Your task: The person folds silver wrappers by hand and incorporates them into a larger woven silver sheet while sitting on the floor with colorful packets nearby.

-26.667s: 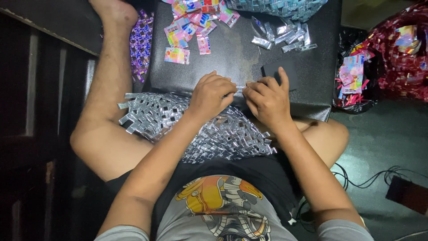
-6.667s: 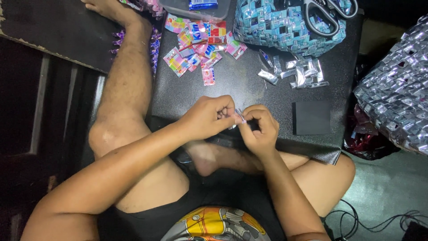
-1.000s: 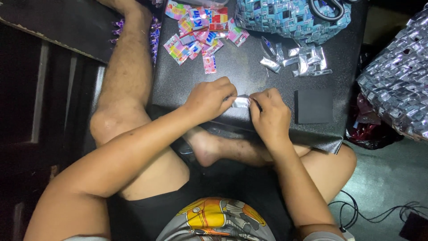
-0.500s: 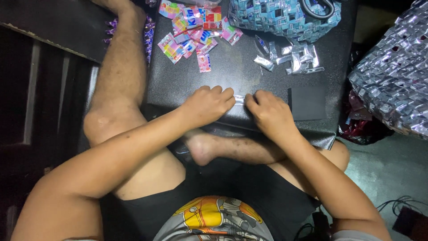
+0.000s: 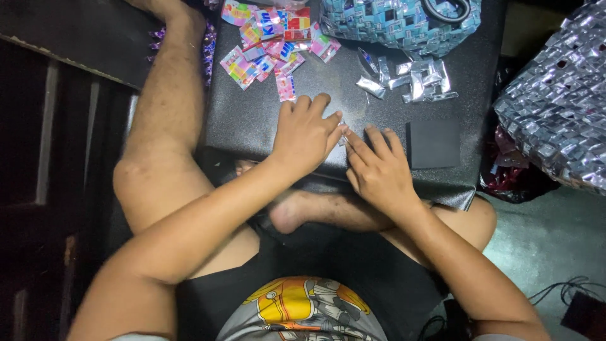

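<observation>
Small silver foil strip [image 5: 343, 131] lies on black board [image 5: 252, 120], pinched between both hands' fingertips. Left hand [image 5: 306, 136] flat, fingers spread, thumb pressing strip; right hand [image 5: 379, 170] pins it from other side. Folded silver foil pieces [image 5: 410, 79] beyond; colourful candy wrappers [image 5: 268, 38] far left; woven blue-silver wrapper bag [image 5: 391, 22] at top.

Most of the small silvery strip [image 5: 343, 131] is hidden between the fingers [image 5: 333, 134] of both hands. At the worktop's far edge, the woven blue bag [image 5: 391, 25] and scissors [image 5: 445, 9] are cut off.
</observation>
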